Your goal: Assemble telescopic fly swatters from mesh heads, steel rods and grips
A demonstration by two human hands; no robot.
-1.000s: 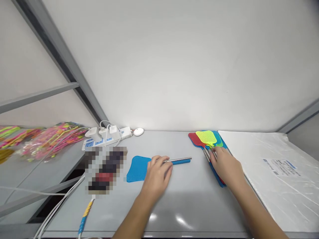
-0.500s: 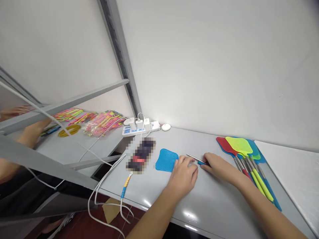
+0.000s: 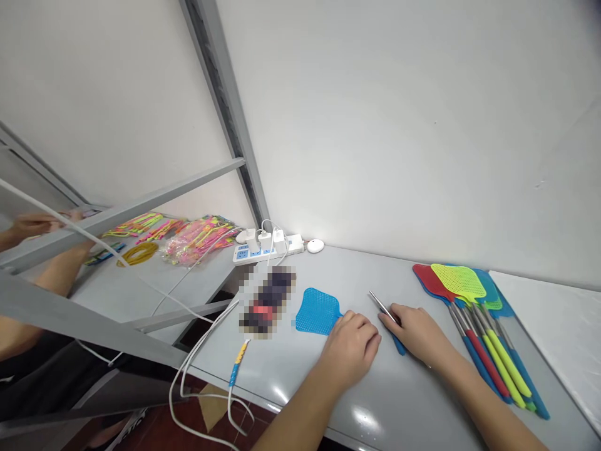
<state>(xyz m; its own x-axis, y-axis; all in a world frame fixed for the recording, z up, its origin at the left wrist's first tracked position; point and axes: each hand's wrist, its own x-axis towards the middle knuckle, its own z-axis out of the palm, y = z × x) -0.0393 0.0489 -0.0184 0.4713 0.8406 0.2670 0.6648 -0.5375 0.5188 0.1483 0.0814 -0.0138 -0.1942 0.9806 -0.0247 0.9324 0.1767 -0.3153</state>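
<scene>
A blue mesh fly swatter head (image 3: 317, 311) lies flat on the grey table, its short neck running under the fingers of my left hand (image 3: 353, 347). Those fingers are curled closed over the neck. To the right, my right hand (image 3: 416, 331) grips a telescopic fly swatter handle (image 3: 381, 304), whose metal rod points up and left while its blue grip shows below the fingers. Head and handle are apart. Beyond my right hand lies a stack of assembled swatters, with a yellow-green swatter (image 3: 457, 280) on top and a red swatter (image 3: 432, 282) beside it.
A blurred-out phone-like object (image 3: 270, 304) with a cable (image 3: 238, 363) lies left of the blue head. Behind it stands a power strip (image 3: 244, 255) with chargers. A metal frame (image 3: 141, 194) separates another person's table, with a bag of colourful pieces (image 3: 201, 241).
The handle in my right hand has turned more upright, its blue grip now pointing down toward me. My left hand has slid slightly off the blue head, uncovering its neck.
</scene>
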